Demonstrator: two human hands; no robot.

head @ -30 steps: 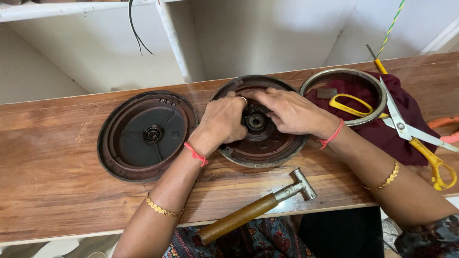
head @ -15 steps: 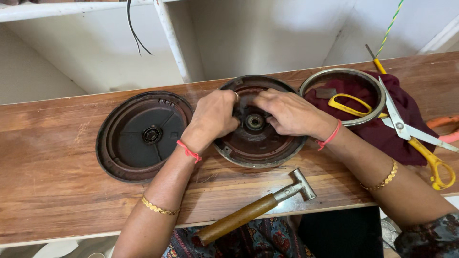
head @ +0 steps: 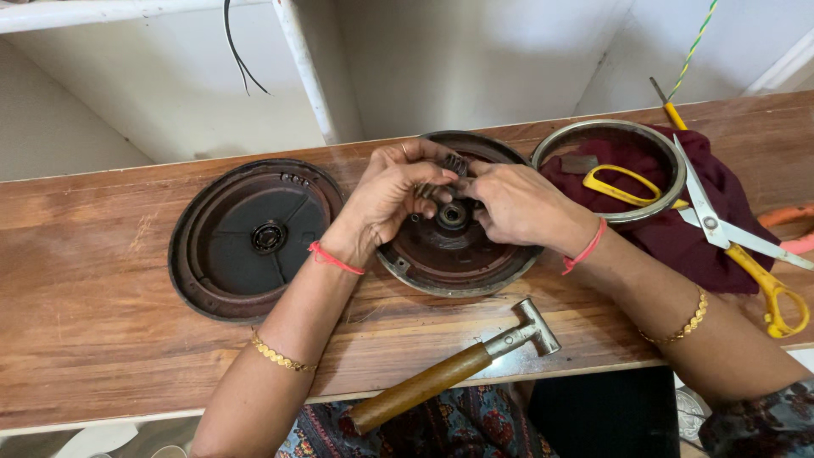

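A round brown metal motor cover (head: 441, 263) lies on the wooden bench (head: 102, 339), with a bearing at its centre. My left hand (head: 386, 199) and my right hand (head: 521, 203) meet above that centre, and their fingertips pinch a small dark metal part (head: 454, 164) between them. A second round dark cover (head: 250, 237) with its own centre bearing lies just left of my left wrist, untouched.
A hammer (head: 454, 369) with a wooden handle lies at the bench's near edge. At the right, a metal ring (head: 560, 140) sits on maroon cloth (head: 721, 237), with yellow-handled scissors (head: 729, 237) across it. A white frame post (head: 309, 76) and a black wire (head: 237, 51) stand behind.
Both hands have lifted off the cover's centre and come together above it, fingertips now pinching a small dark part. The covers and tools have not moved.
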